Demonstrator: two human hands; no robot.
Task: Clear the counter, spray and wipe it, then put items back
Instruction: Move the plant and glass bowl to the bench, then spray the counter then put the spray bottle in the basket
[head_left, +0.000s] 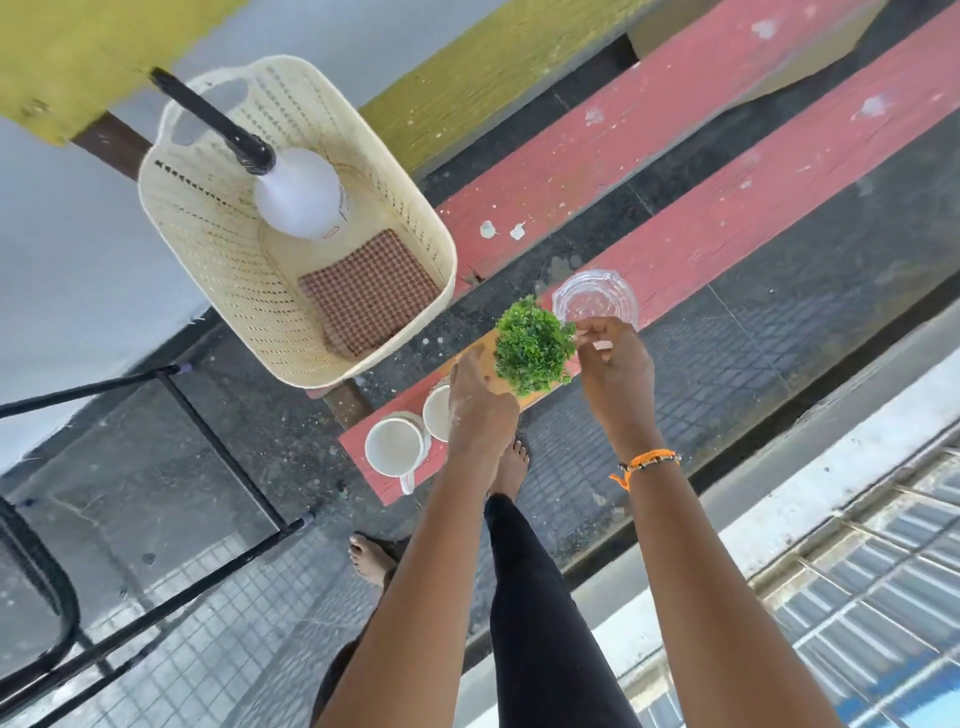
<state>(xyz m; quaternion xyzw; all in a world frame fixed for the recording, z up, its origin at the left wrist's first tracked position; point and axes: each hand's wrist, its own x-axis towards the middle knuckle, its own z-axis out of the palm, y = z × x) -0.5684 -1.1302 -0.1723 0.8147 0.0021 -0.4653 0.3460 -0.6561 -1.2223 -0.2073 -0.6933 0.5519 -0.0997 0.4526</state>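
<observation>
While our left hand (480, 402) and right hand (615, 371) cup the small green plant (532, 345) from both sides, it sits on the red counter (727, 208), clear glass bowl (595, 299) just beyond, two white mugs (397, 447) at the near end. Far right stays open plank; the basket (218, 228) overhangs left.

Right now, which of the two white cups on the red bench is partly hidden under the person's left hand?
The cup nearer the plant: the left hand overlaps the far cup. The near cup, with its handle showing, sits fully uncovered.
</observation>
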